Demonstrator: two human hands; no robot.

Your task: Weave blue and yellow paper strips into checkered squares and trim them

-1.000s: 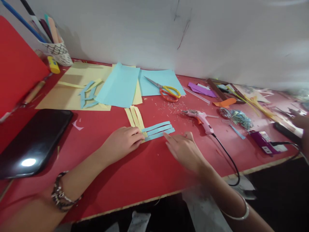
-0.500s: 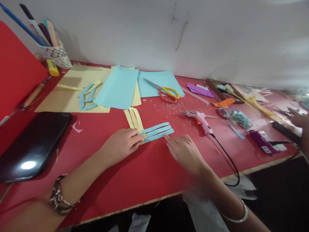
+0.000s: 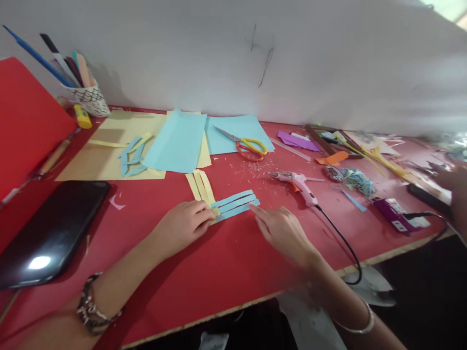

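Observation:
Yellow paper strips and blue paper strips lie on the red table, crossing at one corner. The yellow ones point away from me, the blue ones to the right. My left hand is closed at that corner, with curled fingers pressing on the crossing and partly hiding it. At the right end of the lowest blue strip is my right hand. Its index finger stretches out and the tip touches or almost touches the strip; the other fingers are bent and partly hidden.
Scissors rest on blue sheets at the back. A pink glue gun with a black cord lies to the right, near a purple power socket box. A black phone-like slab is at left. Another person's hand shows far right.
The view has tilted slightly, so the scene sits a little lower. My left hand stays on the corner. My right index finger stays at the blue strip's end.

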